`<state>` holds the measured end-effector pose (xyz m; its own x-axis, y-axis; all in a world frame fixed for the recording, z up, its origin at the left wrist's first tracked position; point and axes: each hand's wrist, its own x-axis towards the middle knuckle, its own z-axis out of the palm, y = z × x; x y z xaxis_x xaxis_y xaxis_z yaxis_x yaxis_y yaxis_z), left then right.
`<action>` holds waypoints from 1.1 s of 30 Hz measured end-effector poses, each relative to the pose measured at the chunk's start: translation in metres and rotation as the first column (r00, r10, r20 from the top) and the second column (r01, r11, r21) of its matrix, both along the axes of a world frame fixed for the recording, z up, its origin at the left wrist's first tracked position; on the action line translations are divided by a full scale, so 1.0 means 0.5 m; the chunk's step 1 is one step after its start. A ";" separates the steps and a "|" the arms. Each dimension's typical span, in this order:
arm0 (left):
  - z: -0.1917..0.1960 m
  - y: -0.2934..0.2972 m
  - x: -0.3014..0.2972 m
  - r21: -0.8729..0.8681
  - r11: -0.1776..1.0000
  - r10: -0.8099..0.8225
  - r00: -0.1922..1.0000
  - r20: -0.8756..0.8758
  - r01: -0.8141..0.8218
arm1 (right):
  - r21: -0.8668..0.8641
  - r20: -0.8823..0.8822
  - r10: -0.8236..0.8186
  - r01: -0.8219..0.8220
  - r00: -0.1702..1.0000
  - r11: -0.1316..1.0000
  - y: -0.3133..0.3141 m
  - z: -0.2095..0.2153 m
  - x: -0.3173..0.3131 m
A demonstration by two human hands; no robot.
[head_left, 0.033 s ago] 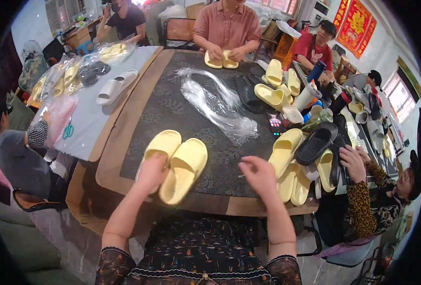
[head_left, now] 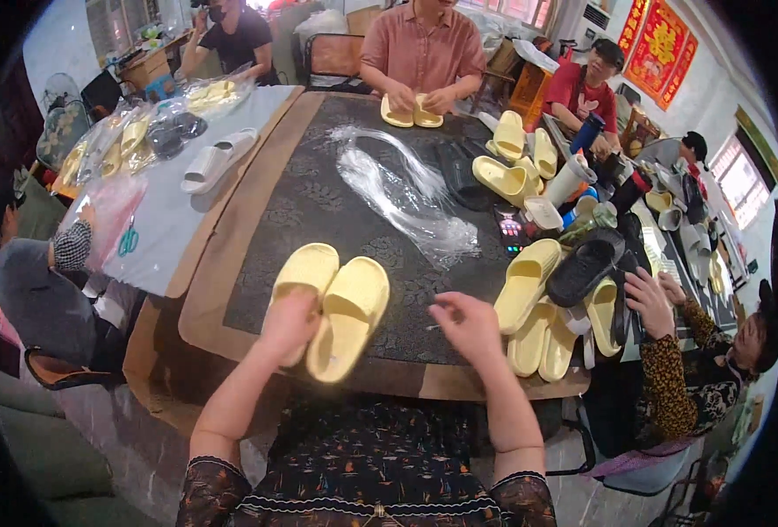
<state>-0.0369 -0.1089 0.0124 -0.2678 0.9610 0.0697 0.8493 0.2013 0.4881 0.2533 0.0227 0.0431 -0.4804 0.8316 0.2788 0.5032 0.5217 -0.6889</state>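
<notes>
Two pale-yellow backless slippers [head_left: 350, 314]

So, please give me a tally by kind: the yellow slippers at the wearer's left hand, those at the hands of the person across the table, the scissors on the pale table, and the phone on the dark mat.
Near yellow slippers: 2
Far yellow slippers: 2
Scissors: 1
Phone: 1
Total: 6

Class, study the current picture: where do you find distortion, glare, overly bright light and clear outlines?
Head view: black fills the corners, and the brown table border bends; head view: glare whitens the clear plastic; head view: the window on the right looks pale and bright; head view: the yellow slippers at the left hand keep clear outlines.
</notes>
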 end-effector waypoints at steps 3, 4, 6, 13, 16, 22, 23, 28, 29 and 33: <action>-0.020 -0.005 0.072 -0.077 0.996 -0.046 0.997 0.056 0.051 | -0.014 0.016 0.090 -0.090 0.996 0.996 -0.016 -0.042 -0.067; -0.034 -0.010 0.092 -0.024 0.995 -0.099 0.993 0.065 0.100 | 0.008 -0.001 0.123 -0.123 0.992 0.992 -0.012 -0.053 -0.080; -0.027 -0.016 0.139 -0.042 0.988 -0.141 0.982 0.123 0.147 | 0.006 -0.006 0.056 -0.056 0.998 0.998 -0.004 -0.073 -0.109; -0.036 -0.009 0.177 0.005 0.977 -0.211 0.973 0.094 0.211 | 0.075 0.112 0.028 -0.036 0.993 0.997 0.052 -0.096 -0.170; 0.023 0.005 0.151 -0.136 0.934 -0.312 0.940 0.139 0.330 | 0.054 0.312 -0.017 0.000 0.950 0.999 0.072 -0.125 -0.180; 0.046 0.071 0.078 0.213 0.972 -0.142 0.970 0.197 0.099 | 0.026 0.078 -0.050 0.048 0.996 0.999 0.073 -0.135 -0.182; 0.032 0.097 0.072 0.230 0.971 -0.098 0.980 0.174 0.056 | 0.000 0.049 -0.063 0.063 0.997 0.998 0.075 -0.137 -0.177; -0.005 0.184 0.058 -0.073 0.997 0.002 1.000 -0.031 -0.004 | -0.153 0.254 -0.012 0.053 0.967 0.987 0.079 -0.129 -0.185; -0.016 0.197 0.061 -0.149 0.989 -0.002 0.992 -0.124 -0.017 | -0.098 0.238 -0.031 0.056 0.971 0.994 0.075 -0.132 -0.188; -0.023 0.226 0.064 -0.239 0.971 -0.058 0.990 -0.130 0.026 | -0.045 0.125 -0.061 0.067 0.990 0.997 0.075 -0.142 -0.182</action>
